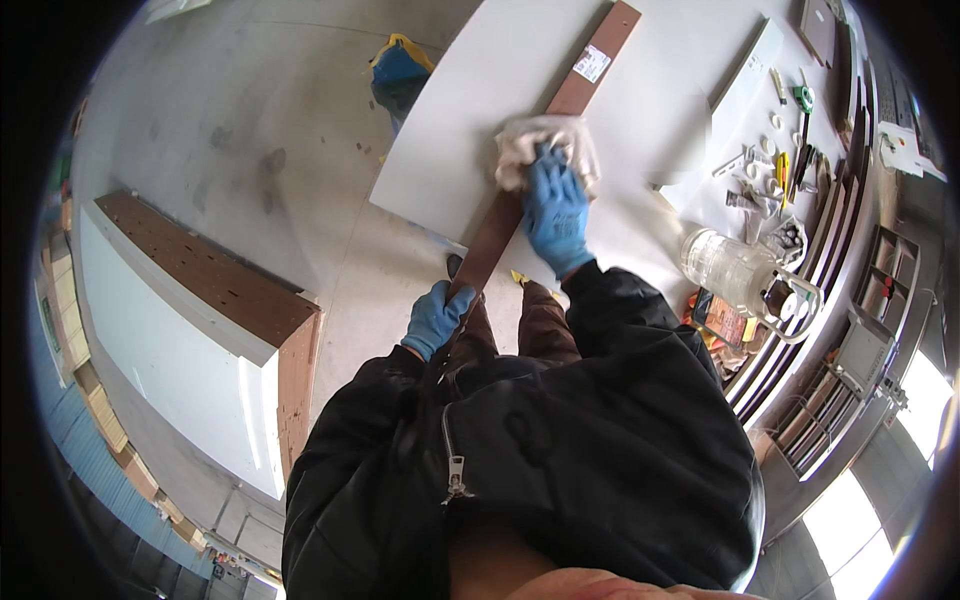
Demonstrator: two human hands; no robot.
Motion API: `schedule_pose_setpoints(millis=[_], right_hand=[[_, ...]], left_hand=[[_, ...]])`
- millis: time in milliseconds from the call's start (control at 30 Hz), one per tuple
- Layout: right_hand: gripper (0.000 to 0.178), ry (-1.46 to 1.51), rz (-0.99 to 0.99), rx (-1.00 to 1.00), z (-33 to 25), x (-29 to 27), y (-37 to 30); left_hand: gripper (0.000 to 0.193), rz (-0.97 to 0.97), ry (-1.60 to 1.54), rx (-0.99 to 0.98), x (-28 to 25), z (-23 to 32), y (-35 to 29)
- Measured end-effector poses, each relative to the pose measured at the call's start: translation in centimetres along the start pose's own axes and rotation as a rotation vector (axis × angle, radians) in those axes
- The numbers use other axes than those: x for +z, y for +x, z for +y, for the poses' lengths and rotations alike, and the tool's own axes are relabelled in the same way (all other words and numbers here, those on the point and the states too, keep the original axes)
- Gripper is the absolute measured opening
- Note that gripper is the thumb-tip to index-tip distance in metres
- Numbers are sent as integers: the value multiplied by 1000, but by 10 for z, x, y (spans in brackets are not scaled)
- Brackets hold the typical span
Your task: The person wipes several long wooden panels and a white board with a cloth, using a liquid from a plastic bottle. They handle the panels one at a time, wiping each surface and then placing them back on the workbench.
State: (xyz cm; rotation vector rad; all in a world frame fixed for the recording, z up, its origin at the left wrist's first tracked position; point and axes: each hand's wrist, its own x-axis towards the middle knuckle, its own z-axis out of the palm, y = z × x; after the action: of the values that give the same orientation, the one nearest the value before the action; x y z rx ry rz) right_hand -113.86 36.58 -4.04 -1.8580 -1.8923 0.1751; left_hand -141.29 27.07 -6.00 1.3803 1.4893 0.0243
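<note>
A long brown board (490, 245) lies aslant across the white worktop (440, 150), its near end sticking out over the edge toward me. My left hand (437, 318), in a blue glove, is closed around that near end. Farther up the board, my right hand (558, 212), gloved in blue too, presses a crumpled pale cloth (520, 150) down on it. The cloth hides the board's middle and part of my fingertips. A white label (591, 64) is stuck on the board beyond the cloth.
To the right stand a clear plastic jug (722, 268), a yellow cutter (783, 178), a green tape measure (803, 98) and several small tools. A white panel (745, 85) lies near them. At left is a large white-and-brown panel stack (180, 330). A blue bag (400, 78) sits on the floor.
</note>
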Motion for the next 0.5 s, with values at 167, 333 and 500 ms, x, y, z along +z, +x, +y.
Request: schedule_pose_setpoints(millis=[167, 333, 500], right_hand=[[52, 19, -94, -126, -1, -5, -13], [54, -51, 36, -63, 54, 14, 61], [61, -161, -137, -122, -29, 6, -35]], left_hand=[[64, 46, 83, 51, 14, -5, 2], [58, 73, 97, 62, 20, -14, 3], [65, 1, 41, 6, 20, -15, 9]])
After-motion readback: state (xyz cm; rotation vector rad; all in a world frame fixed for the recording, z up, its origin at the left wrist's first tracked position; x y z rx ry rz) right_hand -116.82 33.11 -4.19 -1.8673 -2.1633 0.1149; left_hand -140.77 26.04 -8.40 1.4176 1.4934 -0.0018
